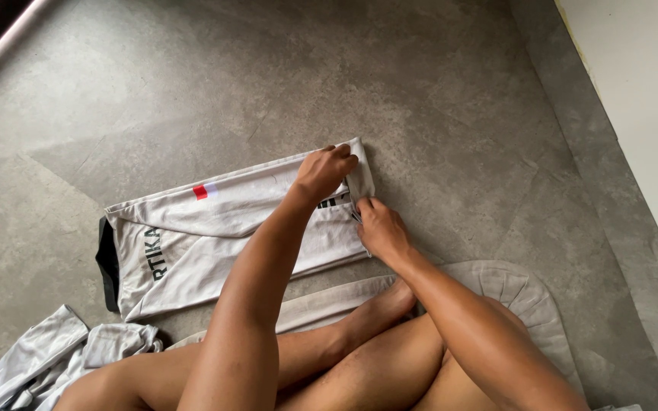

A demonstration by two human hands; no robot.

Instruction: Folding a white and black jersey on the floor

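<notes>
Setting: grey stone-look floor point(436, 84), seen from above; pale wall point(641, 99) along the right edge, dark strip at the top left corner.
Person: seated on the floor, bare legs crossed at the bottom of the view, both forearms reaching forward.
Shirt point(215, 236): white, lying flat on the floor just ahead of the legs, folded into a long band running from lower left to upper right.
Shirt markings: small red patch point(200, 192) near the upper edge; dark lettering on the left part; dark trim point(107, 262) at the left end.
Shirt right end: turned up into a narrow fold between the two hands.
Left hand point(323, 172): on top of the shirt's right end, fingers curled together over the folded edge and pressing it down.
Right hand point(380, 228): just beside the left, at the lower right corner of the shirt, fingertips pinched on the edge of the fold.
Hands, relation: close together, both touching the same end of the shirt.
Mat point(519, 293): pale, rounded, ribbed border, under the legs at lower right, apart from the shirt.
Pile point(55, 354): crumpled white cloth at the lower left, beside the left knee, near the shirt's left end; whether they touch cannot be told.
</notes>
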